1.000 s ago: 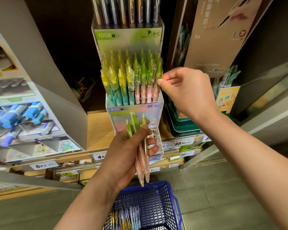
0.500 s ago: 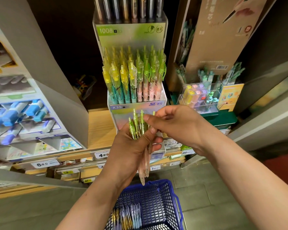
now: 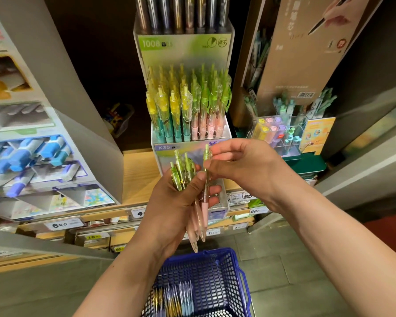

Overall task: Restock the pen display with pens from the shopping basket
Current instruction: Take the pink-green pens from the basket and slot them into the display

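A clear tiered pen display (image 3: 190,147) stands on the shelf, its lower tier packed with yellow-teal and green-pink pens (image 3: 188,106). In front of it my left hand (image 3: 181,202) grips a bunch of green-pink pens (image 3: 183,175), tips down. My right hand (image 3: 245,168) pinches one green-pink pen (image 3: 206,170) near its top, at the right edge of the bunch and raised above the others. Below, a blue shopping basket (image 3: 236,266) holds several more pens (image 3: 176,300) with gold and blue parts.
A grey angled display (image 3: 39,152) of blue markers stands to the left. A brown cardboard sign (image 3: 306,46) and a clear box of pastel pens (image 3: 277,133) are to the right. Price tags (image 3: 60,224) line the wooden shelf edge. Grey floor tiles lie around the basket.
My right hand came down from the display's right side to the bunch in my left hand and now pinches one pen, lifting it slightly. The left hand stayed put.
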Tool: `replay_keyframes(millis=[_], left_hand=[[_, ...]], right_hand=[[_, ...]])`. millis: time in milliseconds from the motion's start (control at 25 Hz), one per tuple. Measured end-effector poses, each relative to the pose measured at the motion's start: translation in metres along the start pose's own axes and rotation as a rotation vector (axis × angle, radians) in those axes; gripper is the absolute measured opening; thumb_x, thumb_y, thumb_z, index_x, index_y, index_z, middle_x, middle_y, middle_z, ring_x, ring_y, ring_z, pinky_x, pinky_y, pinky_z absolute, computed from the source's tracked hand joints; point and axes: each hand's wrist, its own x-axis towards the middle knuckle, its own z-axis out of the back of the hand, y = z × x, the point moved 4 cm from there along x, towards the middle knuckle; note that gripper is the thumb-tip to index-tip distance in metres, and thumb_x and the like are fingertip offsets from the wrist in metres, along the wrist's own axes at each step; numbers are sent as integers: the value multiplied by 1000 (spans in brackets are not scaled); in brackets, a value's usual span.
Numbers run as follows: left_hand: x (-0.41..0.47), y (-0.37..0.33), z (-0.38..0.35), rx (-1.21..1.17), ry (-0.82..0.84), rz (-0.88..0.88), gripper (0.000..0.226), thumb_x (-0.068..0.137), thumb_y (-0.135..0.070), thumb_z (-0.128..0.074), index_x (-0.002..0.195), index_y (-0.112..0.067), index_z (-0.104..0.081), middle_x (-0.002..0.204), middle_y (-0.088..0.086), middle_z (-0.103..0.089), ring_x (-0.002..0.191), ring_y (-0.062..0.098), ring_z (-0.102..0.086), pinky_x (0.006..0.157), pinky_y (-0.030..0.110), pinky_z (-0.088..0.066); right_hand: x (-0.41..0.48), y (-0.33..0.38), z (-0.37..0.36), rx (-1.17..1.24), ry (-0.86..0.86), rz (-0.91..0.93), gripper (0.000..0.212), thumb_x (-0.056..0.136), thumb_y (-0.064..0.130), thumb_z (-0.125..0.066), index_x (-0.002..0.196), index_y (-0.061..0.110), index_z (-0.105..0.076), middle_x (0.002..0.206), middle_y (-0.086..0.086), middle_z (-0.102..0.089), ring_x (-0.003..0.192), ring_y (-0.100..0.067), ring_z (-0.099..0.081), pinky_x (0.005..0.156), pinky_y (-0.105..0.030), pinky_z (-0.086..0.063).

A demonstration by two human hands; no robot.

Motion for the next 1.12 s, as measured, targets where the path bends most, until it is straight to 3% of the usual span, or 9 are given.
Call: replay_keyframes(millis=[120, 240, 320, 440, 560, 840, 1120], left_hand=[[-1, 1, 2, 3, -3, -1, 34, 90, -24, -67, 121, -8, -67, 106, 16, -78, 91, 26, -77, 74, 32, -62], [-1, 4, 8, -72, -51, 55, 33, 91, -25, -67, 118, -7, -67, 106, 18, -78, 91, 29, -78, 71, 33, -62], [-1, 7, 12, -108, -83, 107, 31, 91, -23, -67, 118, -7, -66, 106, 18, -78, 90, 28, -78, 68, 33, -62], [0, 9, 16, -123, -94, 156, 23, 97, -22, -64, 116, -9, -66, 106, 16, -78, 86, 24, -78, 66, 32, -62], [0, 8, 16, -138, -83, 196, 21, 101, -24, -60, 116, -9, -65, 106, 17, -78, 84, 23, -77, 66, 32, -62], [3, 5, 17, -161, -80, 243, 24, 107, -18, -48, 123, -6, -61, 106, 20, -77, 78, 25, -76, 62, 35, -62], [3, 6, 15, -115, -45, 185, 29, 107, -23, -50, 123, -1, -61, 110, 15, -78, 76, 20, -76, 62, 30, -60]], right_hand=[[-1, 7, -2, -89, 6, 7, 15, 83, 13, -82, 94, 13, -72, 80, -2, -77, 72, -25, -75, 74, -38, -63], [1, 33, 3, -21, -96, 198, 17, 84, 10, -80, 89, 24, -72, 76, 6, -74, 64, -10, -70, 65, -23, -58], [2, 55, 13, 45, -214, 409, 20, 84, 8, -79, 91, 26, -71, 75, 9, -73, 67, -5, -68, 70, -20, -57], [3, 74, 20, 9, -362, 572, 18, 86, 13, -78, 96, 25, -70, 83, 6, -74, 77, -7, -71, 82, -30, -60], [5, 79, 16, -54, -401, 609, 17, 87, 19, -77, 102, 27, -71, 87, 8, -75, 82, -5, -73, 86, -33, -60], [-2, 87, 15, -78, -464, 705, 17, 88, 19, -75, 102, 27, -70, 91, 15, -73, 82, -1, -71, 80, -18, -56], [0, 92, 11, -125, -442, 715, 18, 88, 20, -76, 98, 33, -69, 88, 16, -73, 80, -1, -71, 78, -16, -56]])
